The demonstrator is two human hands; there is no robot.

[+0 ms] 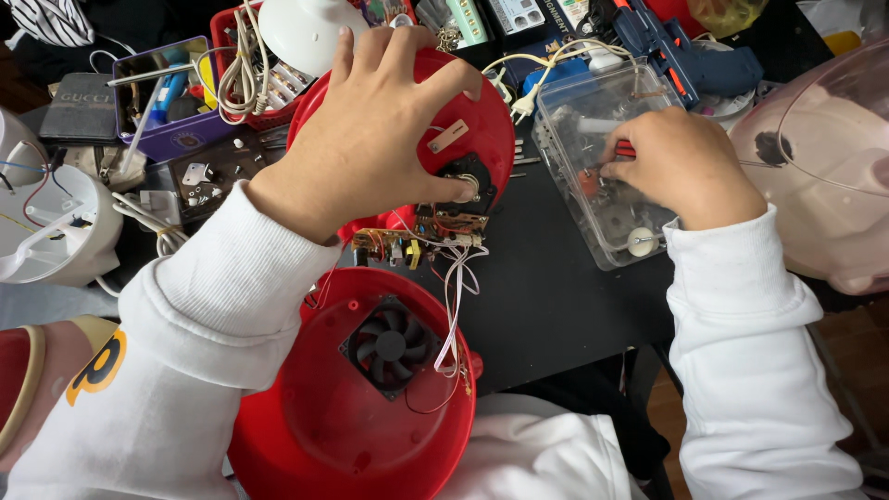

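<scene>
Nearest the camera, a red round housing (352, 407) with a small black fan (390, 347) set in its floor lay at the front edge of the black desk (556, 296), partly over the person's lap. White and red wires (452, 287) ran up from it to a yellow-brown circuit board (417, 243) lying just beyond. Wooden floor (833, 352) showed past the desk's right edge.

Farther in, the left hand (370, 130) lay flat on a second red round shell (482, 130), its fingers (407, 56) spread and pressing down on the top rather than closed around anything; a black fitting (468, 181) with a metal centre sat on the shell just beside the thumb. To the right, the right hand (685, 167) reached into a clear plastic box (569, 111) of small parts, its fingers curled tight about a small red-handled tool (625, 148), most of it hidden by the hand.

The far side of the desk was crowded: a purple box (171, 134) of tools and a red basket (227, 42) with coiled cream cable at the left, a white plug (523, 106), and a blue and black power tool (704, 60) at the back. A white appliance body (56, 231) stood at the left edge, and a pale pink translucent dome (824, 167) at the right.
</scene>
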